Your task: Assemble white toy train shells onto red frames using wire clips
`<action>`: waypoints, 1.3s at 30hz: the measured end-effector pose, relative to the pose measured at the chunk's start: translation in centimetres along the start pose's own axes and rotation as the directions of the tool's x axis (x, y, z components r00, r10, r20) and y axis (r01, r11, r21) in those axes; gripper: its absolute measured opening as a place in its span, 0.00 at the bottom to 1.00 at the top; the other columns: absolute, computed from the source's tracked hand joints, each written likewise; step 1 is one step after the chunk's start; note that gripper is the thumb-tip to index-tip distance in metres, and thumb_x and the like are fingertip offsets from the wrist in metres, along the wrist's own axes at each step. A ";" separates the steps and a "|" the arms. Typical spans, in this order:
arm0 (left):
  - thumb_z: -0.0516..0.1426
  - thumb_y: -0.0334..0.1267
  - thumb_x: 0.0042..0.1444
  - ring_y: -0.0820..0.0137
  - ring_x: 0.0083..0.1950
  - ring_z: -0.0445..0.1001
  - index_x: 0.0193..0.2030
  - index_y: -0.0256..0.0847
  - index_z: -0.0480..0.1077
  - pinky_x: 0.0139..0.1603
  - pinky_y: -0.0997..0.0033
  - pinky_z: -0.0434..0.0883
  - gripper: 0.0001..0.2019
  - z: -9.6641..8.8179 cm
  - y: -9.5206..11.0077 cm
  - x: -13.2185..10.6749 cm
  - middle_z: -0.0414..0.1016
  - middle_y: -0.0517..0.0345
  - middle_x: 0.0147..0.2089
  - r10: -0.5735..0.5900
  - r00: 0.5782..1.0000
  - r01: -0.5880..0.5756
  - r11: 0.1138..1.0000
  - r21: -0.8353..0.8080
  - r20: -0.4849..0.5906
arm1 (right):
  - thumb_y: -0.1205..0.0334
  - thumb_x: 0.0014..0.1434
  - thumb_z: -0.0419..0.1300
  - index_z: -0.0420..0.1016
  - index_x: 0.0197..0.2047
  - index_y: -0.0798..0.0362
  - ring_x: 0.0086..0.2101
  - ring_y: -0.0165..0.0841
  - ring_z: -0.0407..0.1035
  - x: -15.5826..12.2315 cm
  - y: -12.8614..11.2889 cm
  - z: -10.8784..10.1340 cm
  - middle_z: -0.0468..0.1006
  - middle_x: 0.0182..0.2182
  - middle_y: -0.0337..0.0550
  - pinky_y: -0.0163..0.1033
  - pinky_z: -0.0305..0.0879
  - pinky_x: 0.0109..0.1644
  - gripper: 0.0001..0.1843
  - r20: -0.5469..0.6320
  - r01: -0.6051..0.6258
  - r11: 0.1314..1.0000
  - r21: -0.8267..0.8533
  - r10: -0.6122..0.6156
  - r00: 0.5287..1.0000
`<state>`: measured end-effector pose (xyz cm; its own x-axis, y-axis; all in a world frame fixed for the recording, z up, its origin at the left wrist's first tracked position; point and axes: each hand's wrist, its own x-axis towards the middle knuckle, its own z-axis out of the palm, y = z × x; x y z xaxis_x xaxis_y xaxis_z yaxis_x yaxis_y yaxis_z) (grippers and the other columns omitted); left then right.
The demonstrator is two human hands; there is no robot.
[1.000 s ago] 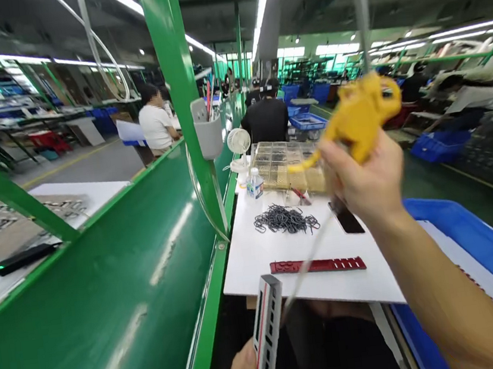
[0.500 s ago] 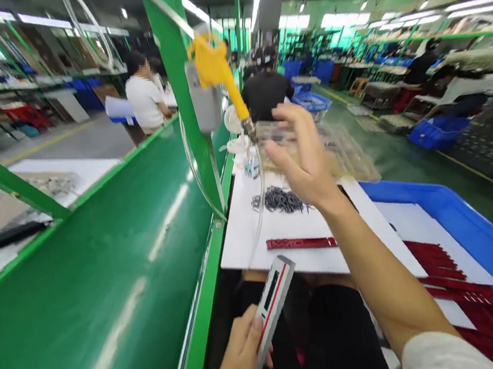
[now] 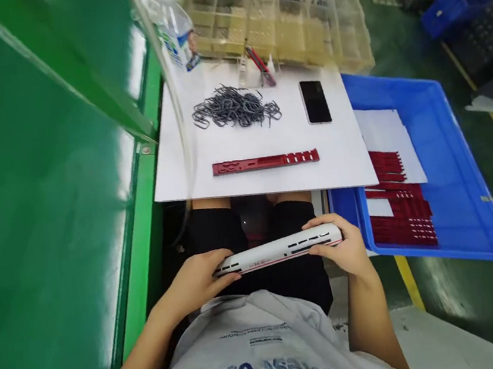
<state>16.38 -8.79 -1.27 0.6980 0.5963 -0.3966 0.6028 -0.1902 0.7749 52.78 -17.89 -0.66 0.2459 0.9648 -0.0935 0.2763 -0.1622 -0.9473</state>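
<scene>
My left hand (image 3: 198,280) clasps one end of the white slotted bar (image 3: 277,251) and my right hand (image 3: 342,247) wraps the other, fingers curled over the top. The bar lies level across my lap, just short of the near edge of the bench (image 3: 346,160). I judge an end-to-end grasp suits a piece this long and thin, since it keeps the slotted face turned up where I can see it. On the white bench top, a red strip (image 3: 265,162) lies parallel to the near edge, alone and square, as if set out for reference. Behind it, toward the far left corner, sits a heap of dark wire clips (image 3: 234,107), and a phone (image 3: 315,101) rests face up toward the far right corner. Along the far edge stand a clear compartment box (image 3: 279,13) and a small bottle (image 3: 173,29). A blue crate (image 3: 446,124) butts against the bench's right edge and holds stacked red strips (image 3: 400,207) within easy reach. A green conveyor wall (image 3: 47,173) runs along my left, with dark green floor beyond the crate.
</scene>
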 end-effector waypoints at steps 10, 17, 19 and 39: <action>0.70 0.61 0.66 0.53 0.50 0.90 0.57 0.48 0.85 0.55 0.61 0.85 0.23 -4.9 3.4 -0.6 0.92 0.51 0.53 0.123 0.955 -0.099 0.990 0.098 -0.269 | 0.34 0.49 0.86 0.85 0.44 0.46 0.40 0.49 0.88 2.1 2.2 -3.4 0.90 0.44 0.49 0.55 0.88 0.46 0.31 -0.037 0.188 0.920 0.344 -0.187 0.982; 0.54 0.52 0.81 0.52 0.59 0.85 0.67 0.31 0.77 0.64 0.56 0.78 0.25 -12.4 9.1 5.3 0.86 0.40 0.60 0.412 0.866 -0.083 0.676 0.732 -0.282 | 0.36 0.55 0.82 0.91 0.54 0.46 0.53 0.44 0.84 13.7 -1.6 -8.7 0.89 0.51 0.44 0.48 0.80 0.60 0.30 -0.010 0.520 0.854 -0.001 -0.520 0.854; 0.49 0.55 0.82 0.49 0.61 0.83 0.70 0.29 0.75 0.65 0.54 0.77 0.30 -13.3 9.9 7.4 0.84 0.38 0.62 0.376 0.888 -0.026 0.616 0.787 -0.265 | 0.36 0.54 0.83 0.89 0.57 0.51 0.54 0.44 0.83 16.8 -1.6 -9.8 0.89 0.52 0.45 0.48 0.79 0.61 0.36 0.010 0.512 0.858 -0.044 -0.512 0.859; 0.45 0.49 0.82 0.44 0.50 0.84 0.72 0.35 0.72 0.38 0.62 0.63 0.26 -13.0 11.9 12.8 0.87 0.37 0.59 -0.007 0.977 0.210 0.236 0.949 -0.215 | 0.51 0.60 0.77 0.88 0.59 0.56 0.55 0.44 0.80 21.5 1.5 -10.6 0.89 0.55 0.48 0.50 0.76 0.64 0.28 0.252 0.438 0.889 -0.130 -0.398 0.882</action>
<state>27.51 6.72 9.24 0.5944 0.7512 -0.2870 0.6558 -0.6594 -0.3676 68.36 0.41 -0.85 -0.1270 0.9678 0.2171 0.4746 0.2515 -0.8435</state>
